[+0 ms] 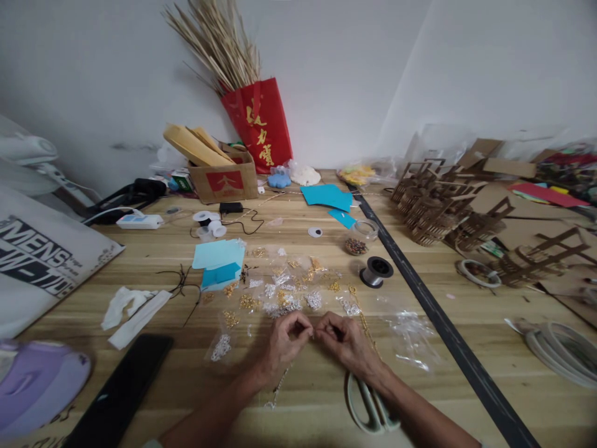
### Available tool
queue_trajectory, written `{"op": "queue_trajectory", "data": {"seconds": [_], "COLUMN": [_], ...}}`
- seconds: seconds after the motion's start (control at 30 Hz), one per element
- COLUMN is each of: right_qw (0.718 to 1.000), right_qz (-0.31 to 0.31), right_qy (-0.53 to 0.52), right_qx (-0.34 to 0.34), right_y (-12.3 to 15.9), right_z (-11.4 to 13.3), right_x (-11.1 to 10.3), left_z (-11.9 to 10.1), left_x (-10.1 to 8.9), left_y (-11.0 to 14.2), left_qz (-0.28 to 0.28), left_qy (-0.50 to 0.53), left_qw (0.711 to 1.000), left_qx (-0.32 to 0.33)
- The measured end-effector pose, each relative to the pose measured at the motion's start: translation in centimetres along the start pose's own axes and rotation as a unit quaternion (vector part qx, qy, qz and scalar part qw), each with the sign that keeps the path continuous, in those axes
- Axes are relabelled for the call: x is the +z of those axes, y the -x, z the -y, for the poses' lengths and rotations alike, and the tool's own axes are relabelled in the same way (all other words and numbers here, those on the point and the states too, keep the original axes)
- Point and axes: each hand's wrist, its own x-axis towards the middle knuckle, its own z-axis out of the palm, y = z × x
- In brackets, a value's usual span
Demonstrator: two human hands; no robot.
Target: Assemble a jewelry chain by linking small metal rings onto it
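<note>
My left hand [288, 339] is closed in a pinch above the front middle of the table. From under it a thin silver chain [278, 387] trails down onto the wood. My right hand [342, 339] pinches close beside it, the fingertips of both hands almost meeting; whatever lies between them is too small to make out. Just beyond my hands are small bags of silver findings [289, 303] and gold findings [249, 302]. A gold chain [364, 320] runs past my right hand. Scissors with pale handles [368, 407] lie partly under my right forearm.
A wire spool [376, 272] and a jar of beads [357, 246] stand behind to the right. Clear plastic bags [413, 336] lie right of my hands. At left are a black phone [124, 389] and blue cards [217, 258]. Small wooden baskets [431, 214] crowd the far right.
</note>
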Motion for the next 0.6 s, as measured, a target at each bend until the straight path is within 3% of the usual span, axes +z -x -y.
{"op": "queue_trajectory", "data": {"seconds": [0.6], "right_qw": [1.000], "right_qz": [0.011], "right_qy": [0.021], "right_qx": [0.006], "right_y": [-0.01], "right_z": [-0.13], "right_x": [-0.45], "left_z": [-0.26], "left_x": [-0.25], "left_y": [-0.24], "left_qz": [-0.005], "left_qy": [0.033], "left_qw": [0.999], "left_qx": [-0.031]}}
